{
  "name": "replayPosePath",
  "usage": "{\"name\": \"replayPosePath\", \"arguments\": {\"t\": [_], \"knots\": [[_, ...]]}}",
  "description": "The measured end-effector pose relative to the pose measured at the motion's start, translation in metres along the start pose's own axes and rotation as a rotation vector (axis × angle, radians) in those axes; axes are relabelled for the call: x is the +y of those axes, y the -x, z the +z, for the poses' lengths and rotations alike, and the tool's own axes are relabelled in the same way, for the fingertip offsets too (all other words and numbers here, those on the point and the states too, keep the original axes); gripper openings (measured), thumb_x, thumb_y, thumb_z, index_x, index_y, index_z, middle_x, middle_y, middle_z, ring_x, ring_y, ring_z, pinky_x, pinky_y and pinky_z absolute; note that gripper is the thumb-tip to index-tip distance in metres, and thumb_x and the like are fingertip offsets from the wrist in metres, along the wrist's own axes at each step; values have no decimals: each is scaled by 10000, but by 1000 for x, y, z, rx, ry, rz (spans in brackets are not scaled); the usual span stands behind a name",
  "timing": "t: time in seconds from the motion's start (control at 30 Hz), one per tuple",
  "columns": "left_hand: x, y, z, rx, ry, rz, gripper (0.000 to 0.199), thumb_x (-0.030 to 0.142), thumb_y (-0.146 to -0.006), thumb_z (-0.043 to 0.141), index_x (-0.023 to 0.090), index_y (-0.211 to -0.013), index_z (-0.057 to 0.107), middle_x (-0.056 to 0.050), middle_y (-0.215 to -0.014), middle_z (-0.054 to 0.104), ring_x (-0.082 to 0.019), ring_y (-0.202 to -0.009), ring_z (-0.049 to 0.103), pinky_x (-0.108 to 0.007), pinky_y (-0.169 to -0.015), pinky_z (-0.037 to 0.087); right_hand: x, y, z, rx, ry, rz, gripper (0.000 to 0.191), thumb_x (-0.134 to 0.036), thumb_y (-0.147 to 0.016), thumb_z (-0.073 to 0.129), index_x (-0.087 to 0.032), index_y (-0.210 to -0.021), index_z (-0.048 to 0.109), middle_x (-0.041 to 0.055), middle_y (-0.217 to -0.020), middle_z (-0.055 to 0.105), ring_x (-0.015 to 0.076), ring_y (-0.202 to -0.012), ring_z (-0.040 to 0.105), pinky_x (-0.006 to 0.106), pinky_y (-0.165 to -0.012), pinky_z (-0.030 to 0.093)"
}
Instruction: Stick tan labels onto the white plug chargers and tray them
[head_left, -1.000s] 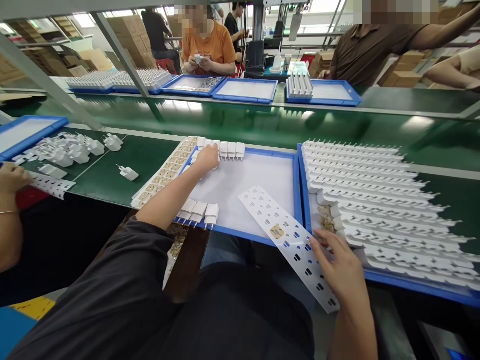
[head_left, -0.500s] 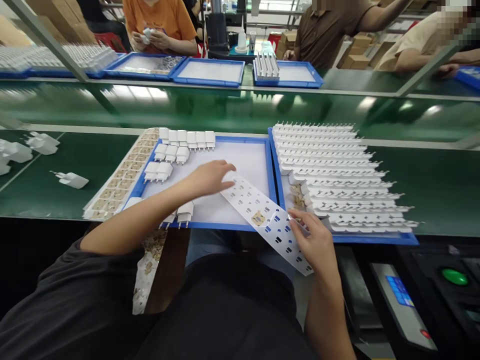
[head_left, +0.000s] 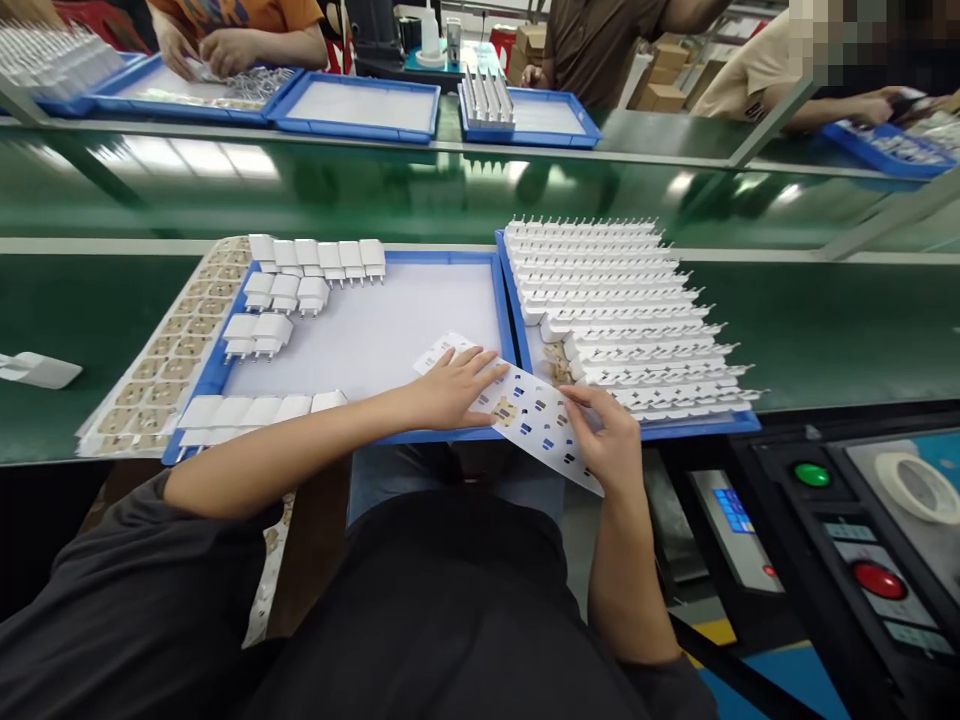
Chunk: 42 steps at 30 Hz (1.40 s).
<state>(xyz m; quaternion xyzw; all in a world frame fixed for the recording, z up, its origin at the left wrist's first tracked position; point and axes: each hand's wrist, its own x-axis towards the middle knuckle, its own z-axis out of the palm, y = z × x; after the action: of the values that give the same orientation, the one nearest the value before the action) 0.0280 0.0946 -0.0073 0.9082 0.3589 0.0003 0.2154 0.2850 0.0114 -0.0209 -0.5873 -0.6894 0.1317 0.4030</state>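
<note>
A long white sticker sheet (head_left: 532, 432) with small cut-outs and one tan bear-shaped sticker slants over the front edge of the blue-rimmed tray (head_left: 431, 257). Lying across its upper part, my left hand (head_left: 459, 390) has its fingers spread. My right hand (head_left: 611, 435) pinches the sheet's right edge between thumb and fingers. White plug adapters (head_left: 283, 293) stand in rows at the tray's left side. To the right, a second blue tray (head_left: 675, 430) carries many rows of white adapters (head_left: 607, 300), with some tan stickers (head_left: 556, 362) beside them.
A stack of tan sticker sheets (head_left: 169, 350) lies left of the tray. One adapter (head_left: 45, 370) rests on the green bench at far left. Control boxes with a green button (head_left: 812, 475) and a tape roll (head_left: 916, 487) sit at right. Co-workers and trays (head_left: 356, 105) are across.
My left hand has come down from the sheet's far end onto its surface, near the bear sticker. My right hand still pinches the edge. The camera view has turned right.
</note>
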Motion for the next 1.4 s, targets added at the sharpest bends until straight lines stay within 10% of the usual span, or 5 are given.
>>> {"name": "replayPosePath", "arguments": {"t": [0.4,0.73,1.07,1.4], "knots": [[16,4,-10,-3,25,72,683,384,-968,634,307,-1586,355,-159,-1734,148,-395,-1599,152,-694,-1229,182,-21,14,-31,-96,107,-29,211,-243,-986,565,-237,-1121,728,79,-1075,746,237,-960,713,375,-848,578],[27,12,5,-90,-46,37,607,488,-1040,485,250,-1590,390,-206,-1713,184,-431,-1576,210,-670,-1208,264,-29,19,21,-247,192,-279,190,-258,-975,639,-231,-1143,724,86,-1015,703,255,-923,632,432,-855,524],[33,15,5,-88,-103,-16,610,486,-1045,470,274,-1606,360,-205,-1709,204,-429,-1564,252,-693,-1203,247,-25,20,29,-203,35,-278,84,-169,-967,636,-217,-984,703,58,-947,694,228,-898,624,402,-861,497],[8,19,-6,-115,-284,-182,626,355,-1019,542,187,-1596,371,-256,-1687,228,-444,-1537,310,-656,-1189,297,-9,39,-13,-110,-337,-58,159,-120,-933,660,-261,-983,714,29,-971,689,187,-949,668,328,-869,524]]}}
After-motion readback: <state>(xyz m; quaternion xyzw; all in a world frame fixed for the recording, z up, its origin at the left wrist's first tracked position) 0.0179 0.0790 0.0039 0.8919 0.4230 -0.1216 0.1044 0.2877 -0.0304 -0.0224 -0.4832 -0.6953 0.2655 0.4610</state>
